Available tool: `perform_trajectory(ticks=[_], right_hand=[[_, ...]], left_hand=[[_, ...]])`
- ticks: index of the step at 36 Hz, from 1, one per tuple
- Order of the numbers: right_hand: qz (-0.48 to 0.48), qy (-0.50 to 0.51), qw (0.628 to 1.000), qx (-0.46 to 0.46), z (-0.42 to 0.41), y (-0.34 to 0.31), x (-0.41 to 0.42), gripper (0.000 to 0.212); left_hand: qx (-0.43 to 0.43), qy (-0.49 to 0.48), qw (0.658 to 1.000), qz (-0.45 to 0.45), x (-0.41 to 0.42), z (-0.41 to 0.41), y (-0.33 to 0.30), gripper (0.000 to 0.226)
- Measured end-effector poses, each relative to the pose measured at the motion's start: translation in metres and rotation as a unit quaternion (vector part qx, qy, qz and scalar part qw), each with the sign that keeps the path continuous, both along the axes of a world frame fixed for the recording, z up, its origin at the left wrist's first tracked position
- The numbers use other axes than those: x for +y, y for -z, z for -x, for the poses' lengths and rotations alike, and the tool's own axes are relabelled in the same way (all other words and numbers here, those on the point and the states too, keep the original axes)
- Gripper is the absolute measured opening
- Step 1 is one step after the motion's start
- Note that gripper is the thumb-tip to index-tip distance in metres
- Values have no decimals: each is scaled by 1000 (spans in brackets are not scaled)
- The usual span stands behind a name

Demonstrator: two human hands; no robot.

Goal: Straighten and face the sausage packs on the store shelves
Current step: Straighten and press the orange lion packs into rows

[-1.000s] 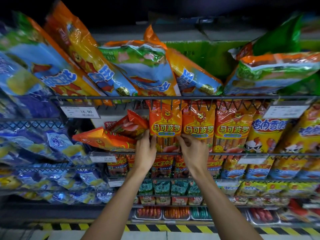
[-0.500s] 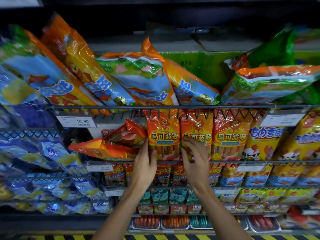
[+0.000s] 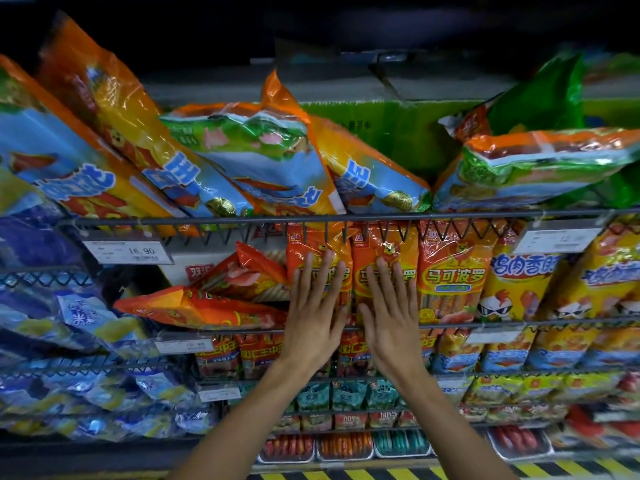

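Two upright sausage packs are pressed flat against the wire shelf by both spread hands.

The left hand (image 3: 313,313) is laid with straight, fanned fingers on a glossy orange plastic sausage pack (image 3: 317,268), and the right hand (image 3: 389,315) is laid the same way on the matching orange pack (image 3: 384,265) just beside it; nothing is pinched or curled around. Both packs are stood on the second wire shelf (image 3: 519,322), behind its front rail, with their yellow labels turned outward, so the flat palms are judged to be there to push the fronts level and even with the third upright orange pack (image 3: 453,271) to the right. To the left, two crumpled orange foil packs (image 3: 214,299) are left lying tilted on their sides, apparently not yet faced.
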State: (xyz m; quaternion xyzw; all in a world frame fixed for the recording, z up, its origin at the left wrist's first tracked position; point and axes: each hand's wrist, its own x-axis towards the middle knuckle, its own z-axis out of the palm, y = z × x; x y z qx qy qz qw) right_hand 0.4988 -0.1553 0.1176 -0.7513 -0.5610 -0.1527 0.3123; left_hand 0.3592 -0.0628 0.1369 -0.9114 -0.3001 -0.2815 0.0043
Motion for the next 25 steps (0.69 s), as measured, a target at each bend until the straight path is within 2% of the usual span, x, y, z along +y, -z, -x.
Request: perform_trajectory(ticks=[10, 16, 19, 23, 25], right_hand=[[5, -44, 999, 16, 1, -4, -5, 70], [-30, -109, 986, 122, -2, -9, -14, 70], [-38, -140, 970, 196, -2, -9, -19, 67], [-21, -200, 962, 187, 18, -11, -20, 59], [6, -231, 949, 216, 36, -16, -14, 57]], left_hand=[[-2, 37, 999, 17, 6, 8, -1, 71], [-110, 94, 986, 83, 0, 34, -2, 51], [-150, 69, 983, 81, -10, 59, 6, 44], [-203, -10, 971, 126, -28, 108, 17, 40], [-226, -58, 960, 153, -33, 134, 20, 37]])
